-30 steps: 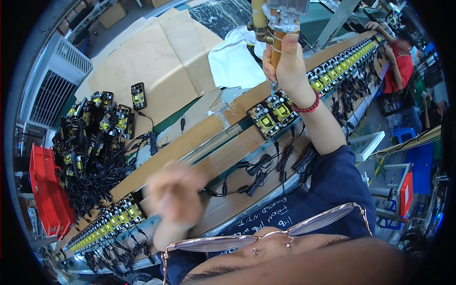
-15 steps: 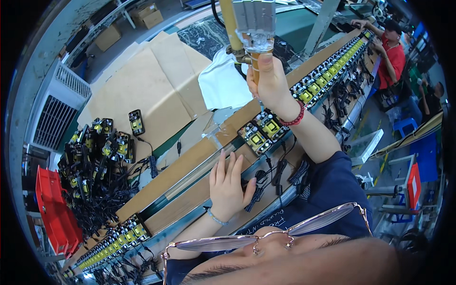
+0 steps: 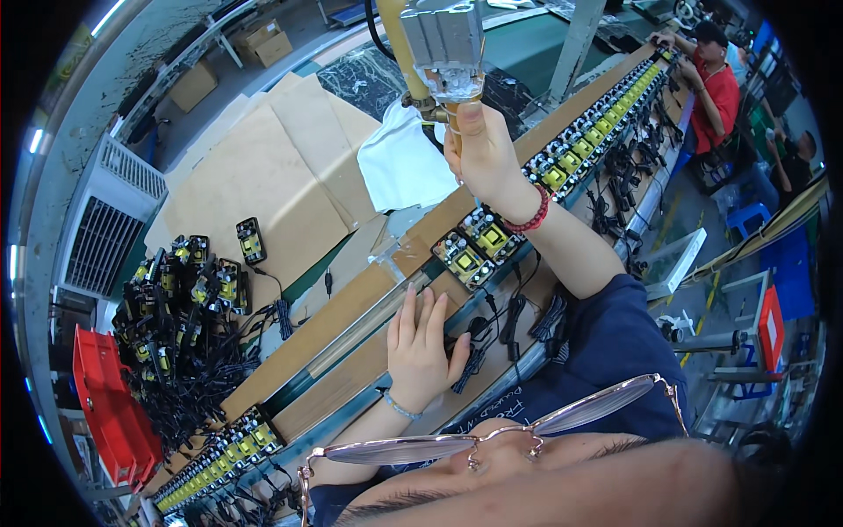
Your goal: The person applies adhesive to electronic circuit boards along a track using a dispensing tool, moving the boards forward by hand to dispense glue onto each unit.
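My right hand (image 3: 487, 162) is wrapped round the yellow handle of a glue gun (image 3: 448, 44) with a grey metal body, thumb upward. Its thin tip points down at the row of open adapter circuit boards, just below my fist. Under it, two boards with yellow transformers (image 3: 464, 262) sit side by side on the rail. My left hand (image 3: 417, 356) lies flat, fingers spread, on the brown strip (image 3: 329, 386) to the left of these boards, holding nothing. Black coiled cables (image 3: 511, 329) hang from the boards toward me.
A heap of adapter boards with cables (image 3: 184, 325) lies at left, beside a red bin (image 3: 110, 404) and a single board (image 3: 250, 241). Cardboard sheets (image 3: 281, 167) and a white cloth (image 3: 399, 162) cover the far side. Another person (image 3: 713, 97) works at the line's far right end.
The view has shifted slightly, and the glue gun and my right hand appear a little further left. My left hand stays flat in place.
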### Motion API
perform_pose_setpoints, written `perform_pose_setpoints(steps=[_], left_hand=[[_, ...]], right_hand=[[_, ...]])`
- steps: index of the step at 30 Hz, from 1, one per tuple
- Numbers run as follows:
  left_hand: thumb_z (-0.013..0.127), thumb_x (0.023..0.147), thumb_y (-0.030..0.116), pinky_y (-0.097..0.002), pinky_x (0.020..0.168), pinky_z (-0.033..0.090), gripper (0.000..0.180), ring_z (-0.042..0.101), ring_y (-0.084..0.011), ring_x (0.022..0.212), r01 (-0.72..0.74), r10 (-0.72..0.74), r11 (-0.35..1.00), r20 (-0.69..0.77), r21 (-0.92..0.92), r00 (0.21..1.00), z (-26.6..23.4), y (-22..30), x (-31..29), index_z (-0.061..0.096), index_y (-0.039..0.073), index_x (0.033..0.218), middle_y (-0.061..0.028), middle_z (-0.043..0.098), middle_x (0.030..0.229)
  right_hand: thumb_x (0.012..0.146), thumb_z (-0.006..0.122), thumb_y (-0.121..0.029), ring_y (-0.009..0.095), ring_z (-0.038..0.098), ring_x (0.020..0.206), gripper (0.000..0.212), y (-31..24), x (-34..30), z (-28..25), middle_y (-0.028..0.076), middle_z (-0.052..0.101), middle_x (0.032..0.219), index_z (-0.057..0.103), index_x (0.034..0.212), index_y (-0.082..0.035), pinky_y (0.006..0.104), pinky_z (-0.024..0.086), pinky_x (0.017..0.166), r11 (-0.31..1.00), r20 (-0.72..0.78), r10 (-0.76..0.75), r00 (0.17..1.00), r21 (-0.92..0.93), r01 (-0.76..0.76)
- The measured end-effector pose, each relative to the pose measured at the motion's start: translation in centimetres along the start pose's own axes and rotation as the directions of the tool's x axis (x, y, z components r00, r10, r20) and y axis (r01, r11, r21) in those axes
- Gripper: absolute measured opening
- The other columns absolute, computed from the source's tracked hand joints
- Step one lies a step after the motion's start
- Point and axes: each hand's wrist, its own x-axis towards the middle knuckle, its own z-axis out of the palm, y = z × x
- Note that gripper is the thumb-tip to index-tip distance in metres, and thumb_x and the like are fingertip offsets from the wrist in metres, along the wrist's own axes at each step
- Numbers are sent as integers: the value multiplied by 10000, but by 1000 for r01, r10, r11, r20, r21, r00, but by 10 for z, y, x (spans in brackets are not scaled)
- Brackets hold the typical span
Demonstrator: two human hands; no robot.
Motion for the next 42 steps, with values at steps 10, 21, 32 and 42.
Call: perform_pose_setpoints(steps=[10, 21, 32, 42], left_hand=[[641, 762, 274, -463, 970, 329, 678, 390, -394, 1245, -18, 33, 987, 93, -159, 995, 11, 18, 14, 403, -58, 1303, -283, 463, 1276], [620, 785, 342, -458, 979, 336, 711, 334, -451, 1270, -137, 133, 975, -34, -176, 991, 34, 10, 16, 390, -85, 1305, -361, 483, 1171], [605, 799, 316, -440, 959, 371, 606, 388, -438, 1240, -176, 156, 971, -127, -163, 980, 38, 3, 10, 469, -51, 1262, -340, 524, 1104], [606, 797, 308, -443, 959, 373, 586, 398, -448, 1228, -174, 154, 972, -133, -160, 979, 37, 5, 11, 483, -42, 1251, -344, 532, 1083]], right_hand=[[911, 362, -599, 41, 384, 429, 611, -19, -2, -1, -29, 409, 517, 520, 941, -10, 203, 320, 396, 989, 88, 69, 994, 123, -79], [758, 179, -813, 91, 334, 338, 875, -14, -25, 33, -9, 357, 445, 444, 969, -6, 220, 279, 353, 979, 174, 117, 978, 148, -143], [849, 236, -725, 90, 395, 355, 714, -6, -32, 47, 14, 391, 463, 419, 807, -36, 231, 355, 360, 957, 179, 97, 979, 255, -141], [713, 155, -853, 112, 309, 334, 792, -11, -30, 47, 6, 339, 447, 391, 809, -104, 253, 296, 368, 973, 122, 186, 975, 113, -200]])
